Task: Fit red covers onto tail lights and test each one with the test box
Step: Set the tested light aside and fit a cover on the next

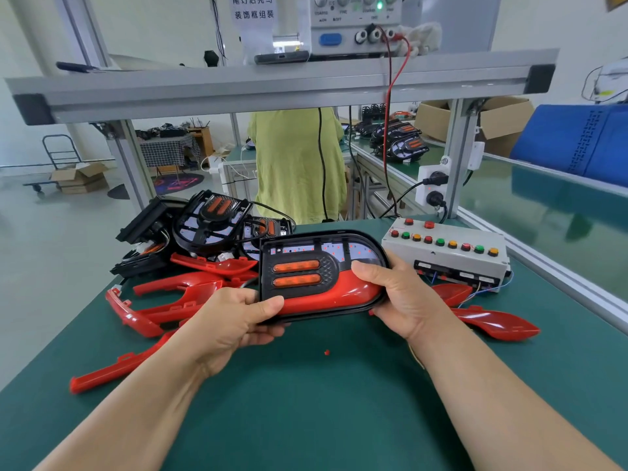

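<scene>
I hold a black tail light [299,270] with two orange lenses above the green table, tilted toward me. A red cover [326,295] lies along its lower edge. My left hand [234,321] grips its lower left corner, thumb on the front. My right hand [404,294] grips its rounded right end, thumb pressing on the red cover. The white test box [448,254] with coloured buttons stands just right of the light.
Several uncovered tail lights [210,222] are piled at the back left, with loose red covers [170,300] in front of them and more red covers [496,322] at the right. An aluminium shelf [272,86] with a power supply [353,25] hangs overhead. A person in green [299,164] stands behind the bench.
</scene>
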Tool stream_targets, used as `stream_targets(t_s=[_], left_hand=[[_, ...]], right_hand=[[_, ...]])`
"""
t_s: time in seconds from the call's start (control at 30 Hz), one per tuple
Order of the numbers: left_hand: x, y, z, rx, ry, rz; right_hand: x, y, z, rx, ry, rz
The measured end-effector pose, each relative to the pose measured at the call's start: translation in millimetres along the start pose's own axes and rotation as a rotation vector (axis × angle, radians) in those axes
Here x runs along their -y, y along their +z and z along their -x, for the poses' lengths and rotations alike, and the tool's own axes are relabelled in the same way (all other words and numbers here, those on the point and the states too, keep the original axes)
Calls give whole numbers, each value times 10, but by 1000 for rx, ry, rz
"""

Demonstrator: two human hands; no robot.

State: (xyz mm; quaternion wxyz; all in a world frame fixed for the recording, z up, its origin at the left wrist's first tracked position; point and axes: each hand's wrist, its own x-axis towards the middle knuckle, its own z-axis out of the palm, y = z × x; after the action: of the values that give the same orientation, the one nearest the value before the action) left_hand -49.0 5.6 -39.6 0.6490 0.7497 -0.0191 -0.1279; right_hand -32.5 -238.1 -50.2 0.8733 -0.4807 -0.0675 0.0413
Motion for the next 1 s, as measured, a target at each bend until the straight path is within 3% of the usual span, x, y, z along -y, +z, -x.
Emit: stream_targets(t_s=[0.3,0.63,0.83,1.0], left_hand=[[-31,-163,24,174,-102,58],[-89,-208,81,189,-74,-225],[-68,-412,-4,-85,28,-237],[15,-574,-121,-486,244,-442]], right_hand=[[-33,-15,33,57,86,-42],[-1,-2,-9,-170,211,10],[31,7,14,-185,236,38],[30,19,26,-178,249,63]])
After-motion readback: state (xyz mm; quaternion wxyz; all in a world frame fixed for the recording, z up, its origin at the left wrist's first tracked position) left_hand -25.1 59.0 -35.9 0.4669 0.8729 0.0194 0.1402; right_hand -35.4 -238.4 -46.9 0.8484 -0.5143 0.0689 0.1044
